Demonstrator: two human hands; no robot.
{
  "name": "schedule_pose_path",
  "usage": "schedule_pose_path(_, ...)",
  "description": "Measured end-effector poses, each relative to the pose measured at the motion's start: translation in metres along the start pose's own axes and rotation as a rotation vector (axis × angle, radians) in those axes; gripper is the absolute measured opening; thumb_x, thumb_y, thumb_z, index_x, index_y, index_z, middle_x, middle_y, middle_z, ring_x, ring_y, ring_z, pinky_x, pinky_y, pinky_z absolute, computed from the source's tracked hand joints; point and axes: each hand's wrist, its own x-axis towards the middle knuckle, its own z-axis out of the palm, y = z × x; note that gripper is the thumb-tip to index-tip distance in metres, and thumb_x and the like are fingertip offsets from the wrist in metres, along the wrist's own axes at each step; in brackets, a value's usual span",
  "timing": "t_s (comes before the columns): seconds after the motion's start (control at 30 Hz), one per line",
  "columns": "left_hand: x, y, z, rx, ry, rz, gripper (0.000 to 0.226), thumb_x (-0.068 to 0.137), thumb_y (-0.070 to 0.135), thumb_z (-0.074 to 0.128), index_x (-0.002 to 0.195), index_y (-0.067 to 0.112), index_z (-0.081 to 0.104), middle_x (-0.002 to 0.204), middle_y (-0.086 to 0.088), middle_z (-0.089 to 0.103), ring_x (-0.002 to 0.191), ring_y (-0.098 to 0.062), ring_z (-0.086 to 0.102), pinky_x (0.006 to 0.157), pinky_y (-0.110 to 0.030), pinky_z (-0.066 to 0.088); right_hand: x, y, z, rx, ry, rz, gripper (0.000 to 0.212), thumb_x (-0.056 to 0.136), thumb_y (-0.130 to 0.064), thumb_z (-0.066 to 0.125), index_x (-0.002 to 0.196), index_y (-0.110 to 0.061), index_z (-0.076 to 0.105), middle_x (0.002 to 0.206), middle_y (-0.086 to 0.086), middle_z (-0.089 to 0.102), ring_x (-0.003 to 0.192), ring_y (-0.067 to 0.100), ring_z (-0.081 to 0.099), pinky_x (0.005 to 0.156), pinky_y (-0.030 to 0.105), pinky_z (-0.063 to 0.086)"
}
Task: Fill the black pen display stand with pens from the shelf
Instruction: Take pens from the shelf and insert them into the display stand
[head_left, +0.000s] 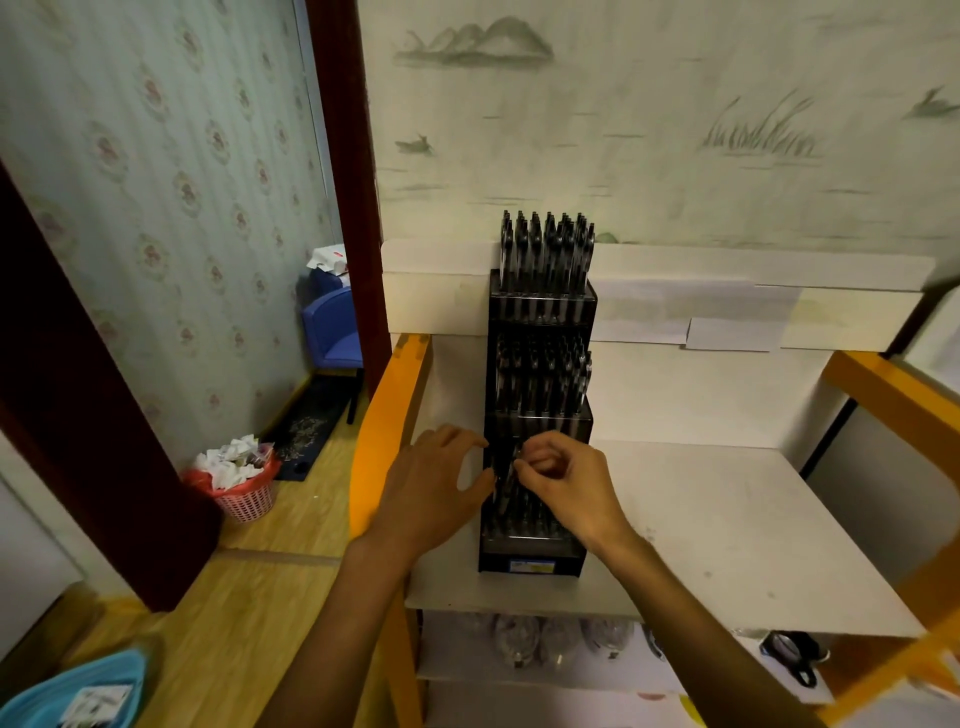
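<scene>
The black pen display stand (535, 558) stands upright on the white shelf board (727, 535), stepped in three tiers. Its top tier (545, 249) and middle tier (543, 379) are packed with several dark pens. My left hand (441, 483) rests against the stand's left side at the lowest tier, thumb and fingers spread around its edge. My right hand (563, 480) hovers over the lowest tier and pinches a dark pen (511, 473) that slants down into the slots. The lower slots are partly hidden behind my right hand.
An orange frame post (384, 415) rises left of the stand. Bags of pens (540, 636) and black scissors (795, 654) lie on the shelf below. A pink waste basket (244, 488) and a blue chair (332, 332) stand on the floor to the left.
</scene>
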Motion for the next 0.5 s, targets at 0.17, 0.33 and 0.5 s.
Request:
schedule_pose_path(0.17,-0.001,0.000,-0.003,-0.021,-0.016,0.012,0.038,0.093,0.047,0.058,0.127,0.032,0.058,0.127,0.011,0.058,0.109,-0.009,0.056,0.091,-0.034,0.050,0.000,0.004,0.007,-0.037,-0.005,-0.014,0.015,0.083,-0.010,0.077,0.090,-0.022,0.072,0.080,-0.008,0.072,0.077,0.007,0.070,0.075,0.019,0.056)
schedule_pose_path(0.33,0.001,0.001,-0.008,-0.038,-0.013,-0.009,0.035,0.092,0.045,0.061,0.125,0.032,0.060,0.125,0.011,0.060,0.110,-0.008,0.055,0.091,-0.031,0.049,0.001,0.003,0.006,-0.113,-0.028,-0.033,0.018,0.082,-0.011,0.078,0.088,-0.026,0.071,0.076,-0.011,0.072,0.074,0.004,0.069,0.074,0.016,0.056)
schedule_pose_path(0.5,0.004,0.002,-0.011,-0.041,-0.032,-0.020,0.036,0.092,0.044,0.060,0.126,0.032,0.059,0.126,0.010,0.060,0.111,-0.010,0.055,0.091,-0.034,0.049,-0.003,0.010,0.011,-0.193,-0.074,-0.014,0.016,0.084,-0.014,0.077,0.095,-0.024,0.072,0.083,-0.011,0.072,0.079,0.000,0.069,0.075,0.013,0.054)
